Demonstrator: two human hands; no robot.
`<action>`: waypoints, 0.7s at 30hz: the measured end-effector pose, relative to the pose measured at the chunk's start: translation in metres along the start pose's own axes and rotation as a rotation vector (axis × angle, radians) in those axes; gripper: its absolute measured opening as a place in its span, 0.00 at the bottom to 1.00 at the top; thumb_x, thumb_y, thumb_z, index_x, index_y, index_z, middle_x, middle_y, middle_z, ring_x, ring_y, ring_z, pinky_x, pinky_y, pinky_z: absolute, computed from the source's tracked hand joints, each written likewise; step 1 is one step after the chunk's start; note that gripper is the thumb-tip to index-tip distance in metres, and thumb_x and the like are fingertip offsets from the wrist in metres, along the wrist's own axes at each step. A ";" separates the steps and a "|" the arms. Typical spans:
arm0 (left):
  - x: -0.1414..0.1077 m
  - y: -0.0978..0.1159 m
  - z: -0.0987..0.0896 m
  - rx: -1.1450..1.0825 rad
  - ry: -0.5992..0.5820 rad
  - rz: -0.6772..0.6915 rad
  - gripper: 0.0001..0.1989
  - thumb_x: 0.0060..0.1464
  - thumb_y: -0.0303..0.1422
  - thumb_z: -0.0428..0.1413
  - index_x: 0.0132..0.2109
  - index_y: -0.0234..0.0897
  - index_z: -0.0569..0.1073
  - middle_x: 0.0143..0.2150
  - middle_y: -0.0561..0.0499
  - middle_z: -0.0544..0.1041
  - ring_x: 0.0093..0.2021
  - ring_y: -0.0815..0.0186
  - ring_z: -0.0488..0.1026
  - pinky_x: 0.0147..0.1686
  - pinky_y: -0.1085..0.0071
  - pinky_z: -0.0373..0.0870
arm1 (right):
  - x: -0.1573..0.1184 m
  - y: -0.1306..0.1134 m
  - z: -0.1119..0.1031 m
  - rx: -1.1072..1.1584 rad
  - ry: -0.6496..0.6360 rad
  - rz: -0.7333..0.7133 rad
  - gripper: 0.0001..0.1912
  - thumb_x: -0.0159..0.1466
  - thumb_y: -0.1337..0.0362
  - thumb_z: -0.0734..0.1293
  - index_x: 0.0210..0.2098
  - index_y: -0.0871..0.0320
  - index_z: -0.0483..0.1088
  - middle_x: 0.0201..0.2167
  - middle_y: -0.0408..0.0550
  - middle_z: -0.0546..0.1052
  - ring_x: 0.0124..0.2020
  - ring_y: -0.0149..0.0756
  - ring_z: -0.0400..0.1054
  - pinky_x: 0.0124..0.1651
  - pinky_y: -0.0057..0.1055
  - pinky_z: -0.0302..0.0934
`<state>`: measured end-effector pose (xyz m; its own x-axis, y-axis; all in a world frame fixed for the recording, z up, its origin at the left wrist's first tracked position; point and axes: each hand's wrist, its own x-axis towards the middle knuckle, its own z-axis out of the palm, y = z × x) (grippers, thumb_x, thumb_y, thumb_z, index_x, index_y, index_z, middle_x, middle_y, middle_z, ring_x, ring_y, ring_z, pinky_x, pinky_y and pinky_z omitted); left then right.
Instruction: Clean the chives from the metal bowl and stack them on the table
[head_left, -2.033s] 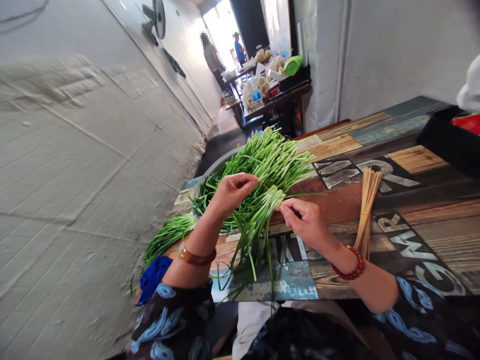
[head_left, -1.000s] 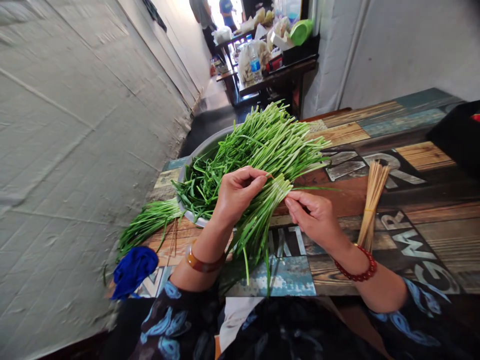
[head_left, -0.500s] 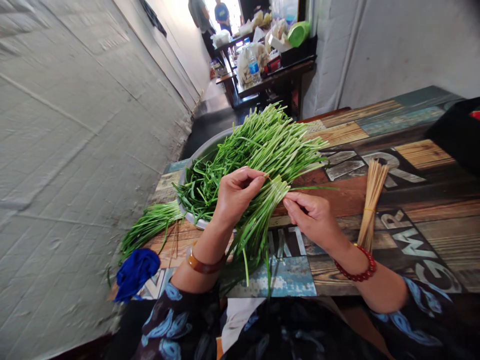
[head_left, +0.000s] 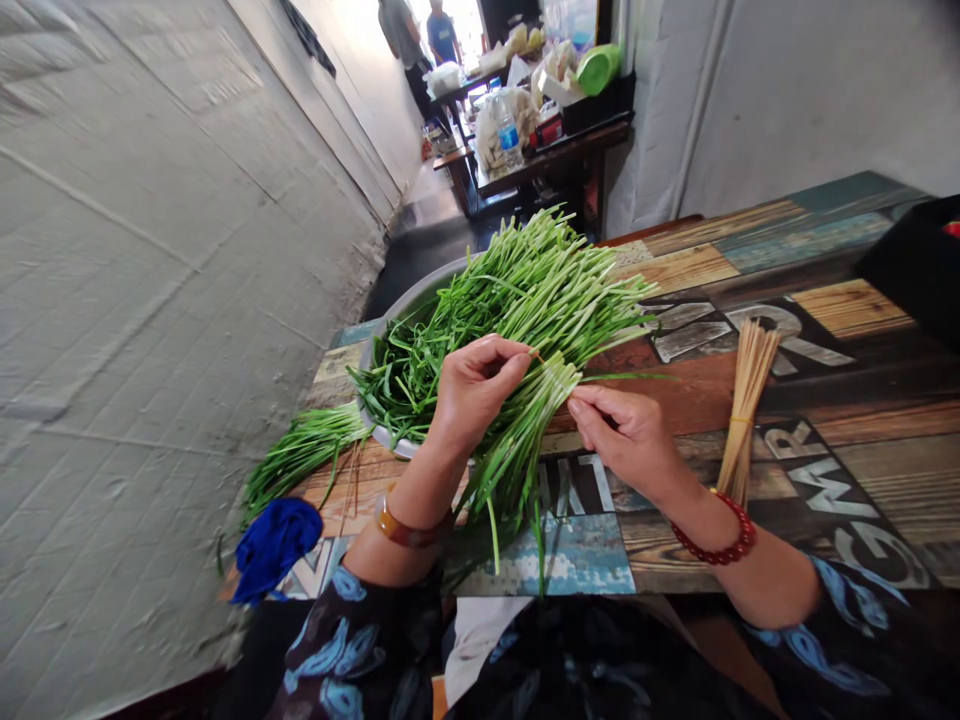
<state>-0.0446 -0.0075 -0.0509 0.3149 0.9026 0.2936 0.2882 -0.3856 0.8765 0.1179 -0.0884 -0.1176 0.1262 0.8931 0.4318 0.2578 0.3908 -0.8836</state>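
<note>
A bunch of green garlic chives [head_left: 517, 430] lies between my hands, pale cut ends up and leaves hanging toward the table's near edge. My left hand [head_left: 480, 385] is closed in a pinch at the left of the cut ends. A thin brown skewer tip [head_left: 535, 355] shows at its fingertips; the rest is hidden. On the other side, my right hand [head_left: 619, 430] pinches the outer chive stalks near their pale ends. Behind them, a metal basin [head_left: 382, 330] holds a large heap of chives [head_left: 540, 280], stalks pointing right.
A banded bundle of bamboo skewers [head_left: 742, 400] lies at right on the patterned wooden table [head_left: 690, 540]. More chives [head_left: 300, 460], a few loose skewers and a blue cloth [head_left: 277, 550] are at left, by the wall [head_left: 150, 300]. Two people stand far back, beyond cluttered tables.
Both hands keep their pinches at the chive ends with almost no movement. The whole view has shifted very slightly.
</note>
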 end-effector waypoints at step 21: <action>-0.003 -0.003 0.008 0.446 0.157 0.524 0.06 0.56 0.23 0.58 0.33 0.35 0.79 0.26 0.54 0.76 0.26 0.73 0.69 0.27 0.76 0.64 | 0.000 0.003 0.002 0.015 0.007 0.030 0.14 0.68 0.62 0.62 0.34 0.60 0.78 0.15 0.39 0.68 0.17 0.29 0.62 0.24 0.26 0.58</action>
<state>-0.0395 -0.0104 -0.0575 0.3893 0.5806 0.7150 0.4881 -0.7884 0.3744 0.1165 -0.0864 -0.1206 0.1405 0.9029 0.4063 0.2393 0.3673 -0.8988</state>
